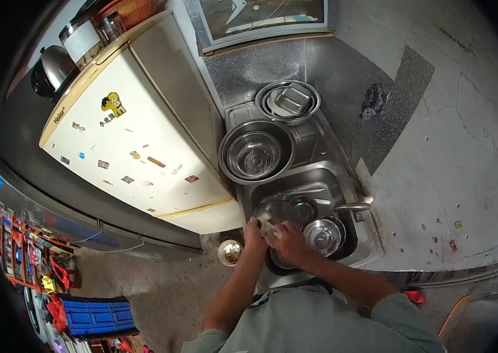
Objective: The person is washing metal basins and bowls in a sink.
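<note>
Over the sink basin point(335, 181), a see-through round dish point(282, 212) is held up at a tilt. My left hand point(255, 236) grips its left rim. My right hand point(290, 242) is pressed against the dish's near side; whether it holds anything else is hidden. Whitish patches show on the dish near the fingers. Below in the basin, a metal bowl filled with water point(323, 237) sits to the right. A smaller dark round bowl point(304, 209) lies behind it, with pale chopsticks point(315, 191) beyond. Another round vessel is partly covered by my right forearm.
The faucet point(349, 207) reaches over the basin from the right. Nested metal basins point(227, 165) and a stack of metal dishes point(313, 112) stand on the drainboard. A fridge point(143, 145) rises on the left, with a small waste bin point(222, 256) on the floor.
</note>
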Available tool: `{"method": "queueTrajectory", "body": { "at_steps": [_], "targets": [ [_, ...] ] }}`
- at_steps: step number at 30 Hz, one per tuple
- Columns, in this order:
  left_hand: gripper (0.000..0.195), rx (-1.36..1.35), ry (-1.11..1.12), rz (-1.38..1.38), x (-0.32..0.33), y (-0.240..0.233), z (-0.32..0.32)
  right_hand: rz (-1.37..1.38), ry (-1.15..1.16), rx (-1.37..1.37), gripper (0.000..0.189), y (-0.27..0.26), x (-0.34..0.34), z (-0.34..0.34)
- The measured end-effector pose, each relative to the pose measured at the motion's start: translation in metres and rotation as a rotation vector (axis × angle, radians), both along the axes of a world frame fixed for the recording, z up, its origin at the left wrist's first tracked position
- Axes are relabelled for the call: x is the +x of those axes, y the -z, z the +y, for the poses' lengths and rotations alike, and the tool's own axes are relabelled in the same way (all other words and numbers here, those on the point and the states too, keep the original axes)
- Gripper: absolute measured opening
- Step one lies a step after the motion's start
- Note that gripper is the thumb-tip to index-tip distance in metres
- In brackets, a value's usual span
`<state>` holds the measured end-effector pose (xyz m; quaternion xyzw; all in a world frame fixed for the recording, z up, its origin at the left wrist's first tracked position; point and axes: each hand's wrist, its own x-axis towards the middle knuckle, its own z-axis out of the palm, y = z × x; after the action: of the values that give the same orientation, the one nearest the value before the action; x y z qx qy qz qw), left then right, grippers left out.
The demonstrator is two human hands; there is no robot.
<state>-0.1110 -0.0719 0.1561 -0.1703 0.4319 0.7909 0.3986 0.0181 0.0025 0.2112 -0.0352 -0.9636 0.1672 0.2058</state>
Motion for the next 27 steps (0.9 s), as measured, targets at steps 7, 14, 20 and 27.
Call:
{"method": "queueTrajectory", "body": {
  "at_steps": [7,14,20,27],
  "targets": [
    [0.033,0.153,-0.077,0.01,-0.01,0.001,-0.022,0.102,0.356,-0.513,0.034,0.092,0.04,0.01],
    [0.03,-0.388,0.536,0.592,0.0,-0.015,-0.03,-0.295,0.409,-1.339,0.03,0.095,0.007,0.101],
    [0.032,-0.305,0.422,0.674,0.01,0.014,-0.015,0.049,0.086,-0.229,0.039,0.013,-0.012,0.047],
    [0.031,0.052,0.076,0.1,0.005,-0.011,-0.021,0.114,0.117,-0.237,0.044,0.004,0.009,0.022]
  ]
}}
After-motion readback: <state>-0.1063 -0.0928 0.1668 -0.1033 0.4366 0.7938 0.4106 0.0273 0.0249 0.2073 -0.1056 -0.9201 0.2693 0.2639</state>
